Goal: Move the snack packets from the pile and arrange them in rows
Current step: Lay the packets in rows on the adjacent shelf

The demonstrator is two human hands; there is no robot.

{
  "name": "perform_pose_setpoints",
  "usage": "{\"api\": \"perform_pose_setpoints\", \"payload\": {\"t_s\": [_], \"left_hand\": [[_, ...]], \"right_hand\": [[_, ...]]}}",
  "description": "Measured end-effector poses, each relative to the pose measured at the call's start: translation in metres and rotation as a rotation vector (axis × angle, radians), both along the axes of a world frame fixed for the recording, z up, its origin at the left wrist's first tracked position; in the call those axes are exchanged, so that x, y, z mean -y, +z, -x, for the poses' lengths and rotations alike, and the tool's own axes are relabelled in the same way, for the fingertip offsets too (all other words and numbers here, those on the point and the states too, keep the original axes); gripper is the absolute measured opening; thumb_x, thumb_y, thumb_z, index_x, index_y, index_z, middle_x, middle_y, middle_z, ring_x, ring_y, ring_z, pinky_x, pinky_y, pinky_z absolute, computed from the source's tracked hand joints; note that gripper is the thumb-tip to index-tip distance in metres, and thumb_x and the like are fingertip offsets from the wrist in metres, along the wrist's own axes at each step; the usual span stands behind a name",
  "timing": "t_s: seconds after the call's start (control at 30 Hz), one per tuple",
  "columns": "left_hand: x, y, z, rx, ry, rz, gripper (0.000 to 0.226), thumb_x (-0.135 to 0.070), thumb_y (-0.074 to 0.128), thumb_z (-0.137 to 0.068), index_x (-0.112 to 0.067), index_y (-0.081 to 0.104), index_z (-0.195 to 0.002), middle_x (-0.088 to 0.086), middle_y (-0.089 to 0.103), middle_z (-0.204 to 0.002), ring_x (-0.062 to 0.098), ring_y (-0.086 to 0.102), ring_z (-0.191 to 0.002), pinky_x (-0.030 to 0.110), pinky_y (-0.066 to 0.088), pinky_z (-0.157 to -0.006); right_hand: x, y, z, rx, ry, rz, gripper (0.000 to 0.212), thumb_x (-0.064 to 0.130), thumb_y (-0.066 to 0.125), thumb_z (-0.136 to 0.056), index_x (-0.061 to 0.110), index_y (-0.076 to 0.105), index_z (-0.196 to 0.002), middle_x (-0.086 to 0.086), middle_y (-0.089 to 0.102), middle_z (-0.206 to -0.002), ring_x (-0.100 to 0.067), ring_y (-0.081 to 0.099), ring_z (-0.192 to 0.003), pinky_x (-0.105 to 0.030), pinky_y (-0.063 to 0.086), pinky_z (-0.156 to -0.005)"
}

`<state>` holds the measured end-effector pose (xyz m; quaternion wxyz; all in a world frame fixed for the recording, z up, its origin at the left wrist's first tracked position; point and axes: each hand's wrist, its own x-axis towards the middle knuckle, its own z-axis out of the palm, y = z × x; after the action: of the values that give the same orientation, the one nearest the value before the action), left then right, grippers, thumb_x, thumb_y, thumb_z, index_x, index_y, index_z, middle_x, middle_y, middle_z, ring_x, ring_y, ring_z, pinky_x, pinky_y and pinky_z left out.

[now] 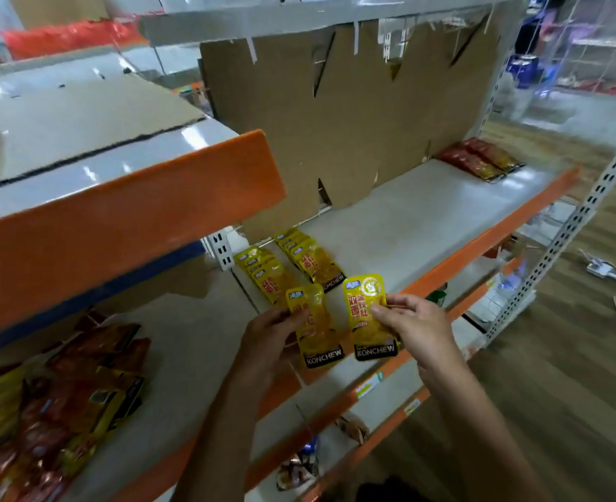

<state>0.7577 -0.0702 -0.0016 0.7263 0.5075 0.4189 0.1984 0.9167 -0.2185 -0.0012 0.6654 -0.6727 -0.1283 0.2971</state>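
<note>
Two yellow snack packets are up in front of me, one per hand, low in the centre of the frame above the orange front lip of the shelf (419, 226). My left hand (266, 335) pinches the left packet (315, 326) along its left edge; my right hand (413, 322) pinches the right packet (370, 315) on its right side, thumb on the face, fingers behind.

Risks as I judge them: both grips are light edge pinches on slick film, so a packet could slide out and drop past the lip to the lower shelves. Setting one down carelessly could also knock the two short rows of yellow packets (299, 264) lying overlapped just behind my hands, fanning them out of line. Laying both at once invites a crooked overlap.

Both forearms rise from the bottom of the frame and converge, wrists roughly level, packets held nearly upright with the printed faces toward me and close but apart.

At lower left lies the mixed pile of red and yellow packets (60, 403). At upper right a small stack of red packets (480, 159) sits against the cardboard backing (335, 114).
</note>
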Motion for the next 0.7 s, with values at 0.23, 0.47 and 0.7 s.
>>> {"api": "perform_pose_setpoints", "payload": {"t_s": [0.23,0.47,0.7], "left_hand": [[-0.022,-0.012,-0.022,-0.053,0.209,-0.029,0.019,-0.015,0.07,-0.09,-0.003,0.073,-0.105,0.012,0.077,-0.093,0.021,0.074,-0.079,0.031,0.058,-0.072],[-0.024,-0.016,-0.06,-0.088,0.431,0.02,0.012,-0.009,0.066,-0.093,-0.004,0.072,-0.101,0.008,0.076,-0.08,0.016,0.073,-0.063,0.023,0.056,-0.053],[-0.01,-0.018,-0.067,-0.09,0.581,-0.001,0.007,-0.009,0.064,-0.095,-0.011,0.071,-0.096,0.003,0.077,-0.08,0.017,0.075,-0.069,0.026,0.061,-0.063]], "right_hand": [[-0.043,-0.007,-0.048,-0.071,0.138,0.019,0.013,0.003,0.075,-0.082,0.006,0.07,-0.094,-0.011,0.076,-0.079,-0.019,0.072,-0.063,-0.028,0.057,-0.058],[-0.083,-0.02,-0.103,-0.096,0.322,0.096,0.024,0.005,0.079,-0.079,-0.002,0.072,-0.101,-0.017,0.076,-0.086,-0.026,0.071,-0.074,-0.044,0.059,-0.078],[-0.115,-0.032,-0.131,-0.143,0.462,0.115,0.023,0.003,0.075,-0.083,0.0,0.07,-0.105,-0.019,0.073,-0.099,-0.033,0.07,-0.092,-0.047,0.056,-0.089]]}}
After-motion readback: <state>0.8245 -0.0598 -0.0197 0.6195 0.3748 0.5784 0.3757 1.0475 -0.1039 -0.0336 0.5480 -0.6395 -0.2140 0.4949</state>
